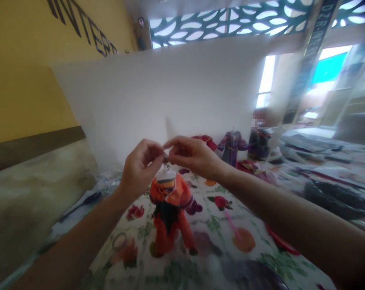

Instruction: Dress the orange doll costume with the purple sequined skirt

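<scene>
A small doll-like figure [170, 197] in an orange outfit with a dark green front panel stands upright on the table. Strings of beads trim its chest and cuffs, and a white piece [166, 175] forms its top. Just above that, a small shiny metal-looking piece [166, 158] shows between my fingertips; its exact kind is too small to make out. My left hand [142, 163] pinches at it from the left, fingers closed. From the right, my right hand [190, 155] reaches in with fingertips drawn together at the same piece, nearly touching the left fingers.
A fruit-printed tablecloth [212, 233] covers the table. Behind the figure stands a white panel [170, 92]. A small purple garment [233, 147] stands at the back right, beside a red item [205, 141]. Black plastic [336, 197] lies to the right, and a ring-shaped thing [119, 241] at front left.
</scene>
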The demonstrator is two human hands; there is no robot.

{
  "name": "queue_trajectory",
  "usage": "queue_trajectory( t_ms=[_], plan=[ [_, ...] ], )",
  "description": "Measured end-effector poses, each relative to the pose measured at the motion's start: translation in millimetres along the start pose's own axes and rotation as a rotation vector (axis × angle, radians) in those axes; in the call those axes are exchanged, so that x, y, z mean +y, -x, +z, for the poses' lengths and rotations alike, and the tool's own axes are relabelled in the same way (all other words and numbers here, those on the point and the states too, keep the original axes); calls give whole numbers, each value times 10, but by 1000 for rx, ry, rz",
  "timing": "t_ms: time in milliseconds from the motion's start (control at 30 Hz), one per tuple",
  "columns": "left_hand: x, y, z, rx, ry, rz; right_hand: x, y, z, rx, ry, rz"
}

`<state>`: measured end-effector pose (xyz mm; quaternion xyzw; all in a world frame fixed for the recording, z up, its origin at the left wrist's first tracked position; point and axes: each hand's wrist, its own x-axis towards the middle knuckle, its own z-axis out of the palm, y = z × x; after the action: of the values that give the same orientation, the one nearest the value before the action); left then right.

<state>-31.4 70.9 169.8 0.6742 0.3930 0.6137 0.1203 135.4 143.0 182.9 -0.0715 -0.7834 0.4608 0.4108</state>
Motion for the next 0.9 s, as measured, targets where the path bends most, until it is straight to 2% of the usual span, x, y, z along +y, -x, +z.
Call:
queue_trajectory(
  t_ms=[167,900],
  plan=[
    [-27,-9,-21,-2,-6,24,-51,-8,-1,-30,8,-5],
    [-31,-27,-18,11,77,-85,-90,-2,-9,-84,226,-75]
  ],
)
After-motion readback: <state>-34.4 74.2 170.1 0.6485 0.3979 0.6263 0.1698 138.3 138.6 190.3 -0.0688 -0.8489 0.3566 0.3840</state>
